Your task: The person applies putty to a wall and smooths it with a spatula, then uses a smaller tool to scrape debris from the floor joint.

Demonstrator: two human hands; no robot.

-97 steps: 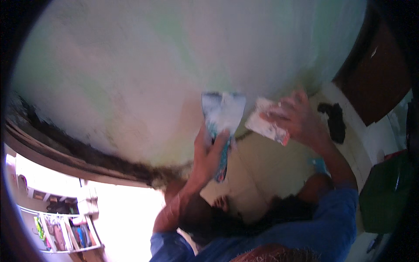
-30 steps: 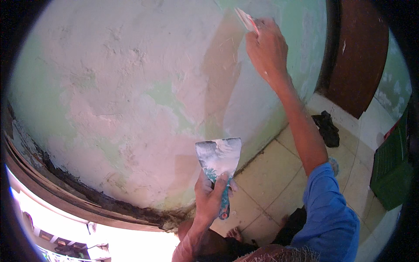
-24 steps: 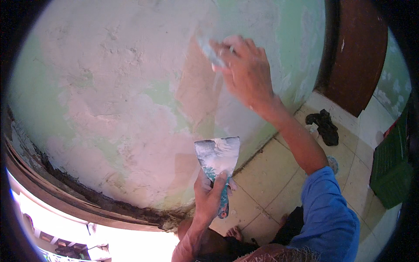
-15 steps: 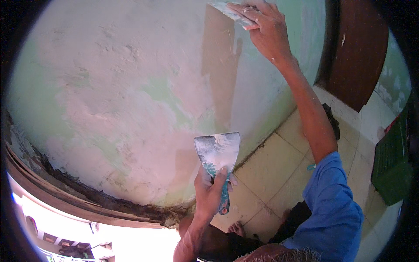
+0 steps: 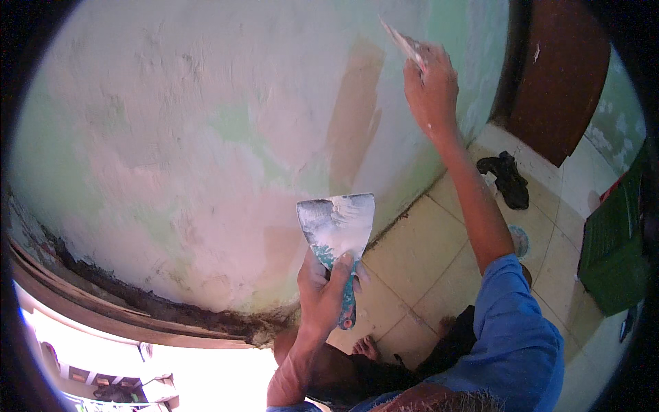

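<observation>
My left hand (image 5: 322, 283) is closed round the teal handle of a wide putty knife (image 5: 340, 221), held blade up in front of the wall. White putty smears cover its blade. Higher and to the right, my right hand (image 5: 432, 86) grips a thin flat scraper (image 5: 403, 42), seen nearly edge-on and coated with white residue. The scraper is close to the wall (image 5: 185, 130); whether it touches cannot be made out. Patchy green, pinkish and white filler covers that wall. A darker tan strip (image 5: 355, 103) lies just left of my right hand.
Pale floor tiles (image 5: 419, 254) meet the wall's base at the right. A black cloth-like bundle (image 5: 506, 180) and a dark green crate (image 5: 614, 247) lie on the floor. A brown door (image 5: 559, 75) stands at upper right. Wooden trim (image 5: 137, 323) edges the wall at lower left.
My right hand has come down slightly with the scraper, which has turned from showing its flat face to nearly edge-on. The putty knife in my left hand has shifted slightly up and left.
</observation>
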